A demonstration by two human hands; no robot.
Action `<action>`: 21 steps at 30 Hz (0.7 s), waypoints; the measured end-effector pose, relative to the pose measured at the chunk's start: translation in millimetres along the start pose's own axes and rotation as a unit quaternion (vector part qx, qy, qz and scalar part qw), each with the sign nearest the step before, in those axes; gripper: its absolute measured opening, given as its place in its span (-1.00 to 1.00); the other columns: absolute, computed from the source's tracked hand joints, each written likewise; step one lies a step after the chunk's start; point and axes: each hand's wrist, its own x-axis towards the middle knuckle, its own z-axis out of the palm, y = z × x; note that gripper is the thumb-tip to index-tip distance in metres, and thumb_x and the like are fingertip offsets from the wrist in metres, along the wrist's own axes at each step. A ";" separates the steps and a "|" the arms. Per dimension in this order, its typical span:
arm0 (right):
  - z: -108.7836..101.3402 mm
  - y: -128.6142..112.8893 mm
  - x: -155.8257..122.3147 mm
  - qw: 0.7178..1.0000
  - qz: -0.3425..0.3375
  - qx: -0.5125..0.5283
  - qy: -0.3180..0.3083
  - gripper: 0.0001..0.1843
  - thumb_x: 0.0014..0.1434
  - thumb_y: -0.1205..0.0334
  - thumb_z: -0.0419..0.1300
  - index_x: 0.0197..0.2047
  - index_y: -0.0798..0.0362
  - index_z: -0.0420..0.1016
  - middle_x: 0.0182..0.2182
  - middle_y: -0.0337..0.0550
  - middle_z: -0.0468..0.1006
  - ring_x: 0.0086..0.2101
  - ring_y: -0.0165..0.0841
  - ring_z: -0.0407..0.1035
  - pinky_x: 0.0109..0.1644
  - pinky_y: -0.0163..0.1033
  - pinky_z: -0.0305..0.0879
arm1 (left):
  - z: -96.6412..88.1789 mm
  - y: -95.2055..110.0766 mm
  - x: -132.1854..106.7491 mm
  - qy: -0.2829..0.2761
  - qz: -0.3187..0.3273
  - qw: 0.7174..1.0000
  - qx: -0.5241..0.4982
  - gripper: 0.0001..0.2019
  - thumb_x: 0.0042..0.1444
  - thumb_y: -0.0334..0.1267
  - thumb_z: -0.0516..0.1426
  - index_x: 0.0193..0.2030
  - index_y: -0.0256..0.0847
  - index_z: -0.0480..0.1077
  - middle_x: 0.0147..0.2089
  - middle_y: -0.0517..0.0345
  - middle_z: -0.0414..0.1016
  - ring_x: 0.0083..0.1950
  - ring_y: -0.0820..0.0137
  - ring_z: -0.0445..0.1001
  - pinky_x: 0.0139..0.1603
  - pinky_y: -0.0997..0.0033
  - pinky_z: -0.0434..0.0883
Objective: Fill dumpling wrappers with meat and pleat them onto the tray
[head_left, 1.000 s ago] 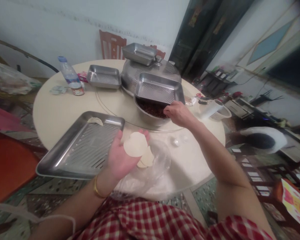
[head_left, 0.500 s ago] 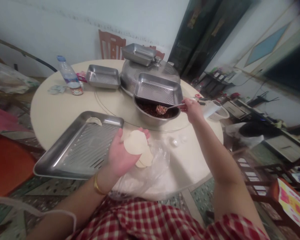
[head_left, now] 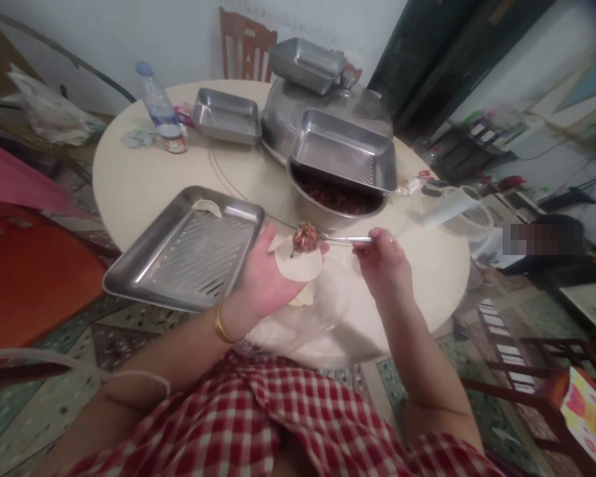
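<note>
On the upturned palm of my left hand lies a round, pale dumpling wrapper. My right hand is closed around the handle of a metal spoon. A lump of minced meat filling on the spoon's end is over the wrapper's far part; whether it touches is hard to tell. More wrappers lie below my left hand on a clear plastic bag. A folded dumpling rests at the far end of the large metal tray on the left. Beyond my hands stands the metal bowl of dark filling.
One metal pan leans over the bowl's back rim. Behind it, a domed perforated cover carries another pan. A third pan, a plastic bottle and a small tin stand at the back left of the round table.
My right hand has brought the loaded spoon from the bowl toward me, over the wrapper in my left hand. The whole view has shifted, with the table appearing higher and further right.
</note>
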 end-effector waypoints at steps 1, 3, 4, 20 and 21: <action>-0.5 6.0 -6.0 1.000 0.001 -0.004 -0.001 -0.66 0.00 -0.08 0.40 -0.39 -0.01 0.47 -0.53 -0.36 0.52 -0.48 -0.50 0.49 -0.38 -0.41 0.38 | -0.6 -0.4 -0.8 0.001 -0.004 1.000 -0.002 -0.39 0.37 0.08 -0.11 0.26 -0.45 0.27 -0.06 -0.13 0.58 0.06 0.16 0.55 0.12 0.23 0.45; -2.9 16.7 -14.0 1.000 -0.011 -0.018 0.001 -0.66 0.04 -0.10 0.37 -0.39 -0.01 0.46 -0.51 -0.37 0.50 -0.48 -0.50 0.47 -0.36 -0.38 0.39 | -3.2 -0.5 -1.6 -0.005 -0.017 1.000 0.000 -0.37 0.35 0.09 -0.10 0.24 -0.48 0.29 -0.06 -0.17 0.58 0.07 0.14 0.54 0.11 0.23 0.45; -4.8 20.9 -16.6 0.999 -0.024 -0.029 0.002 -0.66 0.07 -0.10 0.35 -0.38 -0.01 0.46 -0.50 -0.36 0.49 -0.48 -0.49 0.47 -0.35 -0.36 0.40 | -4.8 -0.2 -1.7 -0.010 -0.021 1.000 0.002 -0.36 0.34 0.11 -0.10 0.23 -0.48 0.29 -0.07 -0.19 0.58 0.07 0.14 0.55 0.09 0.23 0.45; -25.0 10.6 -37.5 0.907 -0.352 -0.192 -0.126 -0.84 0.34 0.24 0.13 -0.20 -0.09 0.56 -0.33 -0.21 0.63 -0.22 -0.29 0.54 -0.18 -0.08 0.52 | -21.1 0.0 8.8 -0.084 -0.006 0.993 0.086 -0.66 0.36 -0.16 -0.02 -0.10 -0.40 0.46 -0.12 -0.14 0.58 0.00 0.24 0.57 0.05 0.32 0.46; -23.9 9.9 -37.2 0.909 -0.350 -0.192 -0.124 -0.84 0.33 0.25 0.13 -0.20 -0.08 0.56 -0.33 -0.21 0.63 -0.22 -0.29 0.54 -0.17 -0.08 0.52 | -22.0 -0.4 9.6 -0.088 -0.001 0.992 0.094 -0.70 0.36 -0.21 -0.01 -0.10 -0.39 0.47 -0.12 -0.12 0.59 -0.01 0.27 0.57 0.06 0.33 0.46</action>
